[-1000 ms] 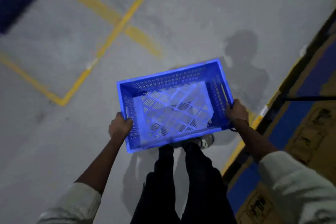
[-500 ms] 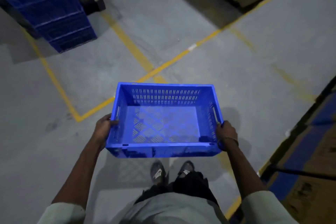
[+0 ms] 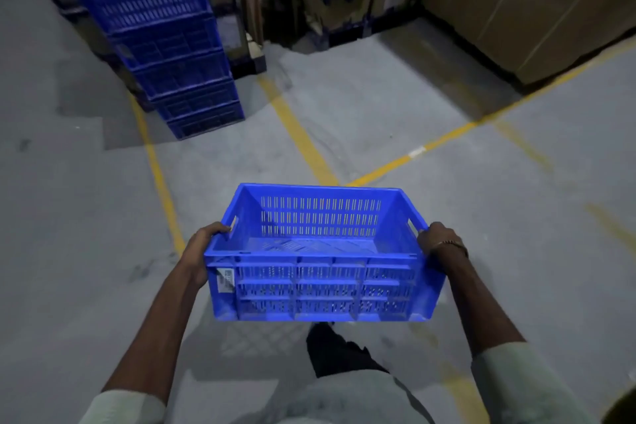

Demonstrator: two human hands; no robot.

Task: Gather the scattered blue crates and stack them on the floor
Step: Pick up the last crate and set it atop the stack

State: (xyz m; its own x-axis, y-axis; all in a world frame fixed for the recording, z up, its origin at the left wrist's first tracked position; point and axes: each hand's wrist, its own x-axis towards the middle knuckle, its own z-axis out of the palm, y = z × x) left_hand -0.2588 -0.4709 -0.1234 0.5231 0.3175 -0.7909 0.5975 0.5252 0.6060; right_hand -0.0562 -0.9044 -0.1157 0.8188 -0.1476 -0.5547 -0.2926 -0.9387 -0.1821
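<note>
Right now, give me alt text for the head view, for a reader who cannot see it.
A person carries an empty blue slotted plastic crate above a grey concrete floor, left hand and right hand gripping its short ends. Ahead on the left stands a tall stack of matching blue crates; brown cardboard boxes line the back.

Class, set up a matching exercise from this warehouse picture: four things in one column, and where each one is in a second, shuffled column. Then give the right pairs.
Things
1. carried crate
2. crate stack
3. cardboard boxes
4. white label

Places
A. far right, standing on the floor
B. far left, standing on the floor
C. on the carried crate's near wall, left end
D. between the left hand and right hand, off the floor

Pairs: 1-D, 2-B, 3-A, 4-C
</note>
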